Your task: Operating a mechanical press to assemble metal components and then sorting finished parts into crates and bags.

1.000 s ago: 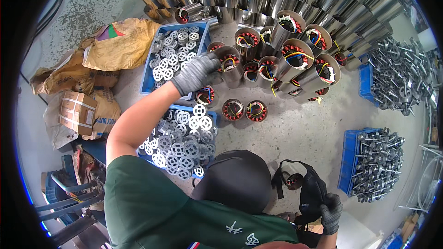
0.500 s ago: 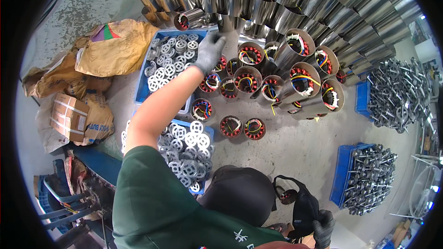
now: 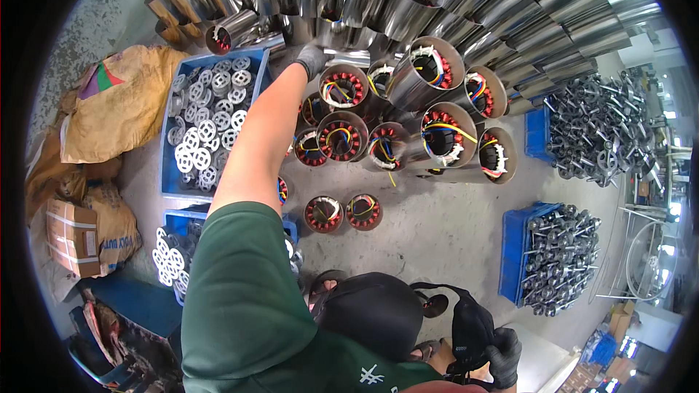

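Observation:
My left hand (image 3: pixel 313 60), in a grey glove, reaches far forward to the row of shiny steel tubes. It is beside a steel tube lying on its side (image 3: pixel 348 57); its fingers are too blurred to tell their grip. Nearby stand several steel motor housings, one (image 3: pixel 342 86) with a stator of red windings and loose coloured wires inside. Another tilted housing (image 3: pixel 403 96) leans among them. At the lower right, my gloved right hand (image 3: pixel 504 358) is held with curled fingers against a black bag (image 3: pixel 470 333); what it grips is hidden.
Blue crates of round metal end covers (image 3: pixel 166 175) stand at the left, beside yellow sacks (image 3: pixel 120 120) and a taped carton (image 3: pixel 71 236). Blue crates of shafted rotors (image 3: pixel 512 266) stand at the right. Two short housings (image 3: pixel 323 214) sit mid-floor; a black stool seat (image 3: pixel 368 313) is close to me.
My left hand has moved forward from above the end-cover crate's edge to the steel tubes. The view has shifted, so the scene sits further left. My right hand stays by the bag.

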`<action>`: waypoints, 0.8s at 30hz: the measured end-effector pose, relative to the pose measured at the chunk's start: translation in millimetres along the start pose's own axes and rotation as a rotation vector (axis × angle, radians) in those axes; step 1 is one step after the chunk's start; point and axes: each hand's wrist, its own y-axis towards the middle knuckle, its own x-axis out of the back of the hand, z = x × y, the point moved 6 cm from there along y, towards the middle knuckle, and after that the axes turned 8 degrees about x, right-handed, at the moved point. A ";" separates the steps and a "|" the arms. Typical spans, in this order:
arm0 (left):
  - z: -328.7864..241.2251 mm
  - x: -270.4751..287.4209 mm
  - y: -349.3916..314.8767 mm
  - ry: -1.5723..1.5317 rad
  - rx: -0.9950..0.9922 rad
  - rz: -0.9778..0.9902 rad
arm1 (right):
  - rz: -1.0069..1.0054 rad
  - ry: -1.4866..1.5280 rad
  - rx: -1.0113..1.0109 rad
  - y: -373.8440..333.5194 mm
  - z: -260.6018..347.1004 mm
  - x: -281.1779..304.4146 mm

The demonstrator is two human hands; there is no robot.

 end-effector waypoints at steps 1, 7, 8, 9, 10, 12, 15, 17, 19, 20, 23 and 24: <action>-17.4 9.5 -7.8 0.192 -0.104 -0.139 | 0.021 0.013 -0.013 1.3 0.3 -1.4; -86.9 68.0 -100.1 0.385 -0.371 -0.376 | 0.035 0.034 0.037 11.6 -0.5 -10.4; -91.8 80.7 -122.2 0.330 -0.434 -0.400 | 0.043 0.042 0.048 14.5 -2.2 -12.0; -97.5 95.0 -144.3 0.279 -0.506 -0.431 | 0.038 0.045 0.075 18.6 -3.5 -13.5; -100.8 106.5 -162.2 0.296 -0.505 -0.436 | 0.056 0.040 0.067 21.4 -6.5 -15.7; -109.8 117.7 -201.2 0.492 -0.584 -0.428 | 0.073 0.081 0.099 26.3 -8.9 -19.0; -111.4 113.9 -261.0 0.724 -0.714 -0.369 | 0.083 0.114 0.106 30.1 -11.1 -20.3; -109.9 104.2 -288.5 0.790 -0.782 -0.263 | 0.100 0.120 0.089 32.9 -12.5 -20.7; -106.7 94.1 -306.3 0.777 -0.822 -0.148 | 0.111 0.157 0.075 33.0 -13.4 -21.1; -106.3 87.7 -307.9 0.867 -0.845 -0.107 | 0.101 0.178 0.075 34.2 -13.8 -20.0; -101.7 84.7 -314.5 0.915 -0.917 -0.156 | 0.104 0.120 0.137 34.8 -12.2 -17.1; -98.5 85.7 -312.5 0.830 -0.920 -0.132 | 0.129 0.170 0.055 33.6 -17.3 -18.1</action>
